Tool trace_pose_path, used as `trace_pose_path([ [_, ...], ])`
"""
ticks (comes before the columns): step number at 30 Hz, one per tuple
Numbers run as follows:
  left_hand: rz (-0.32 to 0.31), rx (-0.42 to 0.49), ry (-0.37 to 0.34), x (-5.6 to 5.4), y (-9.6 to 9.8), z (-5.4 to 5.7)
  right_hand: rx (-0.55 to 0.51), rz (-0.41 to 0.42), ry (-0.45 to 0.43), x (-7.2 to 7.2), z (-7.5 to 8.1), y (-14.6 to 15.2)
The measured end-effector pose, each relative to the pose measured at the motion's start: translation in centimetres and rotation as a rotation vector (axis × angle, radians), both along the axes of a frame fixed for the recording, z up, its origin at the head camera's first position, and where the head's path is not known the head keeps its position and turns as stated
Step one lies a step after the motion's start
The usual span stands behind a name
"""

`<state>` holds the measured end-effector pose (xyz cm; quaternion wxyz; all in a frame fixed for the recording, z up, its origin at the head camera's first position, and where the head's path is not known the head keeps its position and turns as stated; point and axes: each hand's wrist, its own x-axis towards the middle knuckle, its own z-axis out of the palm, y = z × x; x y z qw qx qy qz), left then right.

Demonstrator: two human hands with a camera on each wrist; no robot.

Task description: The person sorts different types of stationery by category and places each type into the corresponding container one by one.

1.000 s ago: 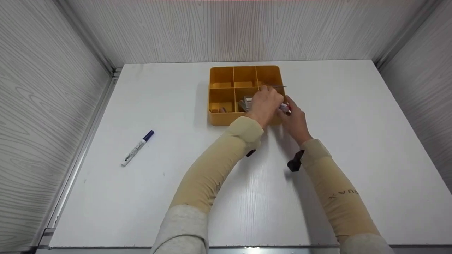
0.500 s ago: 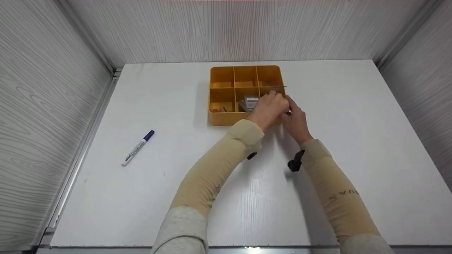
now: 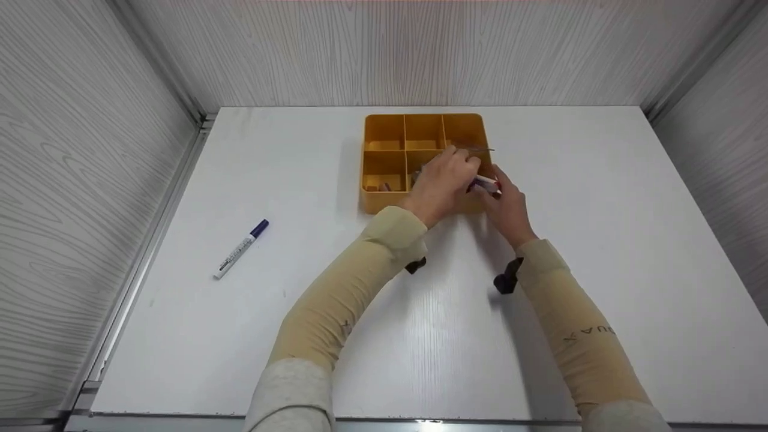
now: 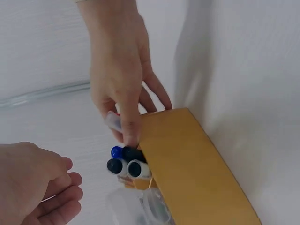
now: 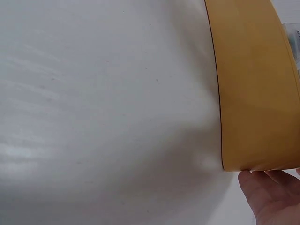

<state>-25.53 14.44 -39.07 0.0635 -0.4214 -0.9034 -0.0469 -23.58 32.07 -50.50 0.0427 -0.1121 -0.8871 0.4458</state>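
A yellow compartment box (image 3: 384, 200) stands toward the back of the table. My right hand (image 3: 510, 210) is at its front right corner, its thumb and forefinger around several markers (image 3: 487, 183) there. In the left wrist view, dark and blue marker ends (image 4: 136, 168) show below the right hand's thumb. Other fingers of this hand touch the box's outer wall in the right wrist view. My left hand (image 3: 441, 183) is over the front row; its fingers curl loosely in the left wrist view, and I see nothing held. A purple-capped marker (image 3: 242, 248) lies apart at left.
A thin rod (image 3: 483, 149) pokes past the box's right edge. Clear plastic containers (image 4: 136, 206) sit in the box beside the markers. Small pieces (image 3: 384, 187) lie in the front left compartment. A wood-grained panel (image 3: 336, 54) closes off the back.
The left hand was against the right hand half a second ago; it has moved left, uncovering the markers and covering a small case. The right hand keeps its place on the box. The view shifted slightly.
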Motion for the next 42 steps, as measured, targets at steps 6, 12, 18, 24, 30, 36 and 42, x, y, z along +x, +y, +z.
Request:
trace_pose_path([
  [6,0.055,0.075,0.012,-0.7,-2.6,1.0,-0.026,-0.008,-0.05,-0.1,0.1,0.1],
  [12,0.119,0.155,-0.002,-1.3,-6.3,1.2,-0.059,-0.005,-0.107,-0.1,0.3,0.1],
  [18,0.188,0.234,0.007,-1.7,-9.5,0.5,-0.053,-0.002,-0.076,0.0,0.4,0.6],
  [24,0.27,0.221,-0.032,-1.8,-11.8,-0.3,-0.032,0.001,-0.027,0.0,0.4,0.9],
  [30,0.339,0.248,-0.054,-2.0,-14.5,-1.0,-0.034,-0.003,-0.067,-0.1,0.4,1.0],
  [36,0.411,0.315,-0.08,-2.3,-18.8,-2.0,-0.036,0.004,-0.055,0.0,0.3,1.1],
  [42,0.508,0.396,-0.12,-2.0,-23.4,-3.5,-0.041,0.009,-0.061,-0.1,0.4,1.1],
])
